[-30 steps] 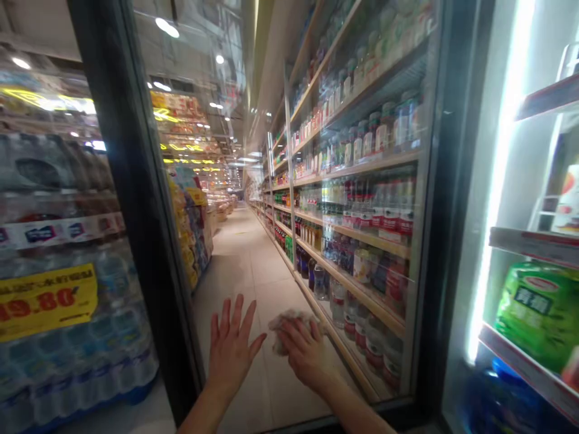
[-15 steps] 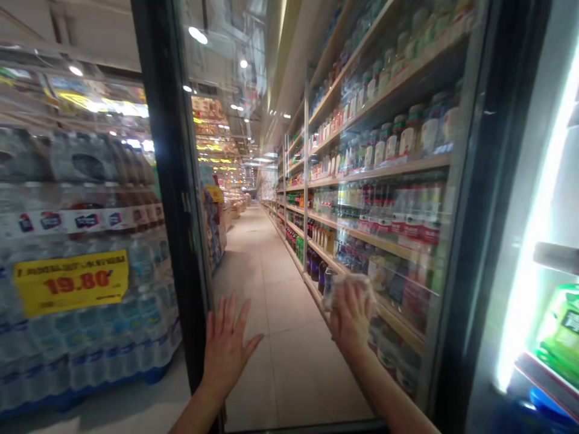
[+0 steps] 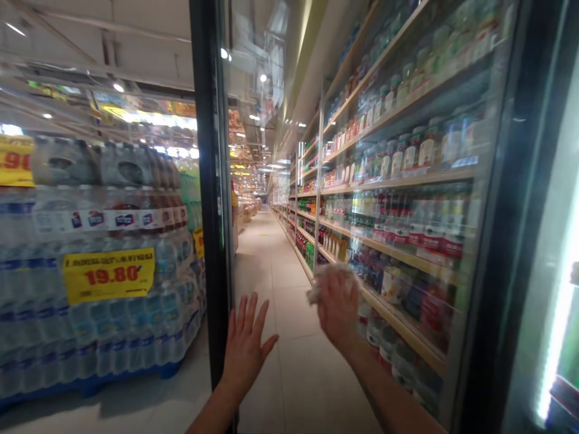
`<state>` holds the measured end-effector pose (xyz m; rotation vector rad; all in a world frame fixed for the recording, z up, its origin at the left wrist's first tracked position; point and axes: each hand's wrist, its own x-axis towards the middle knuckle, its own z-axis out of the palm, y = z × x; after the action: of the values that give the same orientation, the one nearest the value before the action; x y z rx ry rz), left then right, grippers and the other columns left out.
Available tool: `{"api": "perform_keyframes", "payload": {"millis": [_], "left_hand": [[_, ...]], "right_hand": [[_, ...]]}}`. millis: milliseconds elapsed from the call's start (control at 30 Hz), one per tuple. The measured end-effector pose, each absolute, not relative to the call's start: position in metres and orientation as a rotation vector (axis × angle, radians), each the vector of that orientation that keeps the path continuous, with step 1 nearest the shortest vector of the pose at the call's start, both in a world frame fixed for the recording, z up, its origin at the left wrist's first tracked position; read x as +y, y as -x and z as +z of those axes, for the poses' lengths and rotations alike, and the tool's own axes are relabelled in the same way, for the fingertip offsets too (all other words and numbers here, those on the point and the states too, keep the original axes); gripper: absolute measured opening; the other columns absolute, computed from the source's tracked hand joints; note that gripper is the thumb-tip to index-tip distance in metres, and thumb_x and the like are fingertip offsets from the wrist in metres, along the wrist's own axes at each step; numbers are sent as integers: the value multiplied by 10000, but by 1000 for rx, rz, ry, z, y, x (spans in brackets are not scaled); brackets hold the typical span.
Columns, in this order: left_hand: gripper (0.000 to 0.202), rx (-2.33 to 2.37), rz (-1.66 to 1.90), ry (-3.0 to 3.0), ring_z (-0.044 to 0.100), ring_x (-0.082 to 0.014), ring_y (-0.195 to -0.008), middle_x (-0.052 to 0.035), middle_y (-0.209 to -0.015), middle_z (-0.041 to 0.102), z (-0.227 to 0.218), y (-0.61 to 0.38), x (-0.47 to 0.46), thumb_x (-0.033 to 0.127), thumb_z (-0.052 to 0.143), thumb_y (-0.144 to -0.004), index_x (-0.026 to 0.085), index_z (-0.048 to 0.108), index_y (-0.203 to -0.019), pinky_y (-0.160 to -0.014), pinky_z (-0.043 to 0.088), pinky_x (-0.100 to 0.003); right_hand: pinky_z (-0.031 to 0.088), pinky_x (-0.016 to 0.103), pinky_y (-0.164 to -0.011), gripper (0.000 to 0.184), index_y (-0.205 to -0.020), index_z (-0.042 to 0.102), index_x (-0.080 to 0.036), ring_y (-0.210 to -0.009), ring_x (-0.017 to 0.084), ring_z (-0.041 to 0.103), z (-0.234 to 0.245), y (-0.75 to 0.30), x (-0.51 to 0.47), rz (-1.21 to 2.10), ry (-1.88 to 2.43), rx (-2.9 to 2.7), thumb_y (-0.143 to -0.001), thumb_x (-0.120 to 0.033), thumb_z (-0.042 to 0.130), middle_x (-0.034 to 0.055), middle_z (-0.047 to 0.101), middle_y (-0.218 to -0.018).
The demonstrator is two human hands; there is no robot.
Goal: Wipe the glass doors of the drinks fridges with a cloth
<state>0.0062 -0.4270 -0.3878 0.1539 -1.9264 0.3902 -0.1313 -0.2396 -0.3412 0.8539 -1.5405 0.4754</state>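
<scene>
An open glass cooler door [image 3: 362, 199] with a black frame [image 3: 210, 199] stands in front of me. My left hand [image 3: 246, 349] lies flat on the glass near the frame's edge, fingers spread. My right hand [image 3: 337, 304] presses a crumpled white cloth [image 3: 319, 283] against the glass at mid height. Through the pane I see a store aisle with shelves of bottles.
Stacked packs of bottled water [image 3: 90, 271] with a yellow 19.80 price sign [image 3: 108, 274] stand at the left. The lit cooler interior [image 3: 561, 301] is at the far right. Drink shelves [image 3: 389, 181] line the tiled aisle floor [image 3: 280, 301] behind the glass.
My right hand with the cloth has moved from low on the glass up and to the right, then slightly back left. The left hand stays flat on the glass. The view has swung left.
</scene>
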Motion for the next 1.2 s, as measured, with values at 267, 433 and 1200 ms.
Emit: {"api": "perform_keyframes", "payload": {"millis": [267, 433, 1200], "left_hand": [[636, -1881, 364, -60, 219, -272, -1388, -148, -1488, 275, -375, -39, -447, 311, 554, -837, 180, 296, -1403, -1067, 340, -421], [658, -1878, 335, -111, 193, -284, -1395, -150, -1500, 244, -376, -53, -453, 282, 539, -846, 178, 242, -1423, -1098, 270, -481], [668, -1799, 338, -81, 122, -259, -1414, -125, -1532, 149, -333, -32, -446, 290, 482, -873, 187, 162, -1450, -1131, 173, -473]], "right_hand": [[42, 402, -1155, 361, -1197, 569, -206, -1374, 149, 229, -349, 106, -283, 335, -1277, -1363, -855, -212, 452, 26, 543, -1312], [41, 475, -1139, 404, -1241, 536, -176, -1383, 211, 222, -316, 108, -294, 467, -999, -1475, -845, -207, 456, 88, 514, -1337], [-43, 431, -1152, 401, -1287, 496, -221, -1385, 165, 205, -292, 99, -314, 298, -1221, -1368, -899, -264, 404, 14, 455, -1396]]}}
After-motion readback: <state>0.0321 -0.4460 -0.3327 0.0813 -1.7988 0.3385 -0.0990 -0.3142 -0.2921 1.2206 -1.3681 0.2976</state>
